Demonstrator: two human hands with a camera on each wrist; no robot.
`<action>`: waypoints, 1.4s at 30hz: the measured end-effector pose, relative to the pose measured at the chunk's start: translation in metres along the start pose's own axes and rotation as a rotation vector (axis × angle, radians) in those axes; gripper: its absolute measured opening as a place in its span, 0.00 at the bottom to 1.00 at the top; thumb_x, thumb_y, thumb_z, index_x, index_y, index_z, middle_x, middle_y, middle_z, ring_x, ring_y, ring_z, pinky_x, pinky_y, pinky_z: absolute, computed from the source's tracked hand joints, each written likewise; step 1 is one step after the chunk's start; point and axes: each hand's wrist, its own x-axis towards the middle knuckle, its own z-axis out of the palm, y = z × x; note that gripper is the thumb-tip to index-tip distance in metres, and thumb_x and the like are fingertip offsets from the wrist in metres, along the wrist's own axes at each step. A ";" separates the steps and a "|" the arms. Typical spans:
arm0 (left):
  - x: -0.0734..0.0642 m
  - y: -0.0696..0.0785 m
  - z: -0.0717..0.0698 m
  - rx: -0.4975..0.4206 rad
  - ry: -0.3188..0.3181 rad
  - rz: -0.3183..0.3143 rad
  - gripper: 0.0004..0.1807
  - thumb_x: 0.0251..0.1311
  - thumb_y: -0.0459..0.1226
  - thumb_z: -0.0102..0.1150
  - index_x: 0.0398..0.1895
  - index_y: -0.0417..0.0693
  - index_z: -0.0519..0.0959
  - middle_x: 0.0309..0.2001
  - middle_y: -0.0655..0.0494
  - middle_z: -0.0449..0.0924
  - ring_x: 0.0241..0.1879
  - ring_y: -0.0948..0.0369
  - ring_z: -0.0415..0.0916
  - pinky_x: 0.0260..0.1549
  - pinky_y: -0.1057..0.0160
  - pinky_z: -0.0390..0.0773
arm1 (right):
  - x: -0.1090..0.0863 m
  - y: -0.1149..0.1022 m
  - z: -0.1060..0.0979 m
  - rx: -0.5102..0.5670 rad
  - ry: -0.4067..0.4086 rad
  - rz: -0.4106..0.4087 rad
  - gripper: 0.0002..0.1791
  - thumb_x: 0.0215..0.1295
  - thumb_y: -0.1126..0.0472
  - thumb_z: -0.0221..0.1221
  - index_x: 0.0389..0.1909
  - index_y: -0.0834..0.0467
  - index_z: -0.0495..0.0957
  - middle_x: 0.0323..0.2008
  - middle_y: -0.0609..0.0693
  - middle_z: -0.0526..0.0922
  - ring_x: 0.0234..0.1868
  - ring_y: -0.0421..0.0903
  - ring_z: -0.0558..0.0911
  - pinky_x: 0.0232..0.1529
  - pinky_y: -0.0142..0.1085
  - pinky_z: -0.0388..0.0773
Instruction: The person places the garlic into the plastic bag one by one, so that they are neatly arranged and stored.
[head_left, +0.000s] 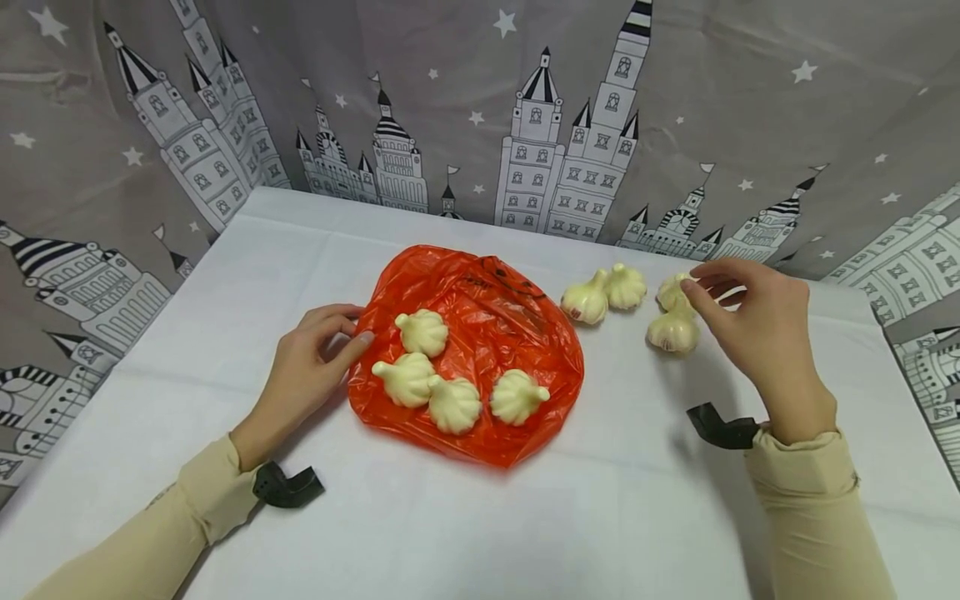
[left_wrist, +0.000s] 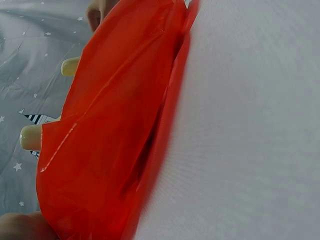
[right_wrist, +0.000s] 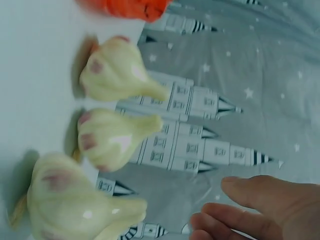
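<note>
- centrally in the head view, a crumpled red bag (head_left: 480, 333) lies on a white table (head_left: 600, 525), with dark printing near its far edge.
- four garlic bulbs (head_left: 423, 333) rest on the red plastic: three bunched toward the left, the fourth apart from them on the right side, its stem pointing right.
- the left hand (head_left: 303, 362) is at the bag's left edge, pinching the plastic between thumb and fingers.
- right of the bag, two more bulbs (head_left: 585, 302) sit side by side on the table; farther right is another pair, one behind the other.
- the right hand (head_left: 757, 325) hovers at that last pair, thumb and fingers parted, grasping nothing; its tips overlap the rear bulb from this angle.
- beige sleeves (head_left: 802, 492) cover both arms, with a black curved piece (head_left: 288, 486) at each wrist.
- a grey curtain (head_left: 697, 75) printed with castles and stars hangs behind the table.
- in the left wrist view, the bag's side wall stands up large; two pale stems poke out past its edge, and part of the left hand shows against the plastic at the lower left.
- in the right wrist view, three bulbs stand in a row, purple blotches on their skins; the right hand is released, with a gap between it and the nearest stem.
- the bag shows blurred at the top.
</note>
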 end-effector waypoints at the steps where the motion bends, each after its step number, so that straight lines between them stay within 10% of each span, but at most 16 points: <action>1: 0.000 0.000 0.000 -0.001 0.000 -0.001 0.13 0.73 0.47 0.63 0.36 0.47 0.82 0.65 0.52 0.79 0.70 0.52 0.72 0.66 0.42 0.78 | 0.000 0.003 -0.001 -0.001 -0.002 0.015 0.09 0.65 0.61 0.71 0.43 0.61 0.89 0.34 0.59 0.91 0.32 0.16 0.75 0.36 0.08 0.67; 12: -0.001 -0.003 0.001 -0.008 -0.002 0.000 0.13 0.73 0.47 0.63 0.36 0.48 0.82 0.64 0.53 0.79 0.70 0.53 0.72 0.66 0.42 0.78 | -0.001 0.013 0.002 -0.045 -0.093 0.088 0.11 0.66 0.56 0.70 0.42 0.60 0.89 0.34 0.60 0.91 0.27 0.10 0.69 0.32 0.14 0.67; 22: 0.000 0.000 0.000 -0.001 0.003 0.006 0.13 0.73 0.46 0.64 0.35 0.48 0.81 0.64 0.53 0.80 0.69 0.53 0.72 0.65 0.43 0.79 | -0.004 0.021 0.009 -0.077 -0.187 0.097 0.13 0.68 0.55 0.69 0.41 0.62 0.88 0.33 0.61 0.90 0.34 0.60 0.87 0.41 0.43 0.64; 32: 0.000 -0.001 0.000 -0.009 0.013 0.020 0.12 0.73 0.47 0.64 0.35 0.49 0.82 0.63 0.55 0.81 0.69 0.55 0.73 0.61 0.78 0.68 | -0.005 0.030 0.020 -0.081 -0.201 0.092 0.12 0.66 0.58 0.70 0.40 0.65 0.88 0.31 0.63 0.90 0.34 0.61 0.86 0.39 0.44 0.65; 42: -0.001 0.000 0.000 0.000 0.014 0.033 0.11 0.73 0.46 0.65 0.35 0.50 0.82 0.62 0.53 0.81 0.68 0.54 0.74 0.62 0.69 0.72 | -0.005 0.029 0.020 -0.084 -0.170 0.066 0.10 0.65 0.59 0.72 0.37 0.64 0.89 0.30 0.62 0.90 0.33 0.61 0.87 0.41 0.45 0.64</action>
